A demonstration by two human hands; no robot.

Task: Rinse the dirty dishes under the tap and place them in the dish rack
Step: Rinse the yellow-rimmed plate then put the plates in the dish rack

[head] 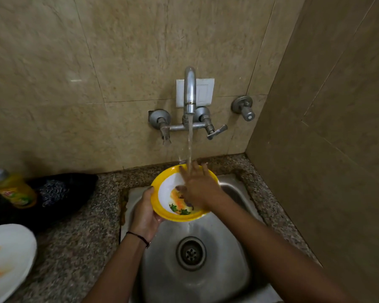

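Just the head cam here, looking down at a steel sink (228,270) set in a speckled counter (79,248).

The tap (189,90) on the tiled wall is running. The water (189,138) drops straight onto the right hand (200,189) and into the bowl (179,218). The bowl is yellow-rimmed and white inside, held above the back part of the sink with its far edge tipped up toward the wall. Still pretty grubby: an orange smear, some green leafy bits and a few dark bits near the lower inside.

The left hand (144,213) has the bowl by its left rim, thumb hooked over the top edge, fingers curled underneath. There's a thin dark band (138,236) on that wrist. The right hand lies flat inside the bowl, fingers straight and a bit spread, touching the inner wall right under the stream, not gripping anything.

The drain (190,252) sits in the middle of the sink, below the bowl.

Over on the left of the counter there's a white plate (9,259) with orange streaks on it, at the frame edge. Behind that stands a yellow soap bottle (13,189), just beside a black bag (64,193), blurry, so I can't tell what's in it.
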